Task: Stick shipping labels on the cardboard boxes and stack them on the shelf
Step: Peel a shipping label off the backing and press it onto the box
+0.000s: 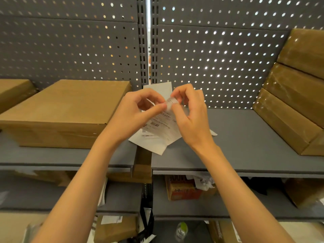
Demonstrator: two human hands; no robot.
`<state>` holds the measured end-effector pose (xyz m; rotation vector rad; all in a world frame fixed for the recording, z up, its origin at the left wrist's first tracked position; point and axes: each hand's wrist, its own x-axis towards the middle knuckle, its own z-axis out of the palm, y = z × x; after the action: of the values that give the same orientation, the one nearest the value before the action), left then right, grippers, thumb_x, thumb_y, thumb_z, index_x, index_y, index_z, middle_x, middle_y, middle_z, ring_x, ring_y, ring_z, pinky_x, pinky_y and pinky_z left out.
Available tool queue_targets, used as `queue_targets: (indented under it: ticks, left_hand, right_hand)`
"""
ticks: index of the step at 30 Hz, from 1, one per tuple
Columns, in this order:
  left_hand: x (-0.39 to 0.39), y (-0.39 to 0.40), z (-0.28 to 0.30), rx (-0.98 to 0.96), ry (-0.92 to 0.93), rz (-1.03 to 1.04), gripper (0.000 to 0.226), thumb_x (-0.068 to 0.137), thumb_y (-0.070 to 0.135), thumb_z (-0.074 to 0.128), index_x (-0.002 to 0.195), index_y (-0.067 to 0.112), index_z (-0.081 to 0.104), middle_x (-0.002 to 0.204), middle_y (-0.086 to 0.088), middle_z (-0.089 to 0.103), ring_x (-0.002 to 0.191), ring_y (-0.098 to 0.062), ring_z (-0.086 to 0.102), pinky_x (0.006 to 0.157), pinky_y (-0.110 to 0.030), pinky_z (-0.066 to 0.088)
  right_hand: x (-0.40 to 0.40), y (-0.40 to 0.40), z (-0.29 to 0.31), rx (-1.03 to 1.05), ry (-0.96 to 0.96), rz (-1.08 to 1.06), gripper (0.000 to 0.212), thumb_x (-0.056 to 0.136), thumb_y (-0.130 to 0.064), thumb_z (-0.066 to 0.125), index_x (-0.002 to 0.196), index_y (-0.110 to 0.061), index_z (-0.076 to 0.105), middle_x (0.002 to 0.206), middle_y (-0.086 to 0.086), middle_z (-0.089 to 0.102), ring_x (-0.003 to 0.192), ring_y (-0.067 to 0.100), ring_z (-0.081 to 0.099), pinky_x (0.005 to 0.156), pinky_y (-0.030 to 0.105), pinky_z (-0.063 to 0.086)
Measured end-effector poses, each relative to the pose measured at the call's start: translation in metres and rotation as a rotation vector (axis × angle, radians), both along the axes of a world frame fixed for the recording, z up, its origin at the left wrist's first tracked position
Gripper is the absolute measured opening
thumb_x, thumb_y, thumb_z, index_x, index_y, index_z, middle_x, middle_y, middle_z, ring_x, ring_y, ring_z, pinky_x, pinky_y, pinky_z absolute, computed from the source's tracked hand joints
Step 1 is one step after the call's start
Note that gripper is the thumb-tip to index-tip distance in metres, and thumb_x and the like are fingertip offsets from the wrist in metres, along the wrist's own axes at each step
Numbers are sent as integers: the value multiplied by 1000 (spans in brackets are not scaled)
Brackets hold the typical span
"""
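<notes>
Bare forearms reach up from the bottom of the view, and both hands meet over the gap between two grey shelf boards. Left hand (138, 111) and right hand (190, 113) pinch the same sheet of shipping labels (157, 134) at its upper edge, fingers curled close together, a small corner of it curled up between the fingertips. The sheet hangs tilted just above the shelf (245, 137), its printed lines and small codes facing up; the print is too fine to read.

Behind it all stands a grey perforated back panel (219, 55), light shining through the holes on the right half, with a slotted upright (149, 41) splitting the two bays.

On the left bay lies a plain cardboard box (66, 109), flat and closed, with the corner of another box (14, 92) at the far left edge. On the right bay a stack of three taped boxes (294, 95) leans against the panel, well apart from the hands.

Lower shelves hold clutter: an orange-printed carton (182, 190) with crumpled paper beside it, brown parcels, one parcel bearing a white label (112, 220), and a clear bottle with a green cap (181, 230) near the bottom.
</notes>
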<state>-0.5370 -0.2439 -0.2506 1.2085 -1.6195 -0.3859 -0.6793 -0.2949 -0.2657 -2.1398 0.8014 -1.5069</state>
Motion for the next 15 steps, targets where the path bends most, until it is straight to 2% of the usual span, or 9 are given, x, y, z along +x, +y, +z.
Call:
queue_targets:
  ticks: [3,5,8,11,15]
  left_hand:
    - [2,10,-3,-16,-16,37,6,86,20,65,90,15,66,86,-1,66,77,-26,60,71,-37,50]
    - [5,17,-4,-18,-27,71,5,87,20,64,91,17,66,86,1,66,77,-24,60,71,-37,49]
    - [10,27,-5,-27,-34,136,4,88,18,63,91,18,65,86,0,65,76,-18,59,68,-30,49]
    - [18,37,-5,-56,-11,198,4,88,18,63,89,22,64,85,0,65,74,-12,58,65,-21,47]
    - [30,48,-1,-101,47,242,8,88,16,62,87,24,62,83,8,63,73,-5,57,63,-16,45]
  right_hand:
    - [4,2,-2,-24,6,27,10,83,-19,49,89,-16,56,80,-12,50,83,12,41,75,26,37]
    - [8,3,-3,-25,17,47,19,82,-26,43,92,-20,58,83,-16,51,87,9,41,78,22,36]
    - [18,7,-5,-30,31,88,27,80,-27,41,97,-20,61,92,-8,58,96,8,42,85,22,37]
    - [31,15,-6,-40,40,122,34,79,-26,41,105,-18,62,101,-2,59,107,13,43,95,29,36]
    - [48,29,-4,-9,30,180,51,81,-28,40,128,-18,54,122,5,54,134,20,29,112,30,21]
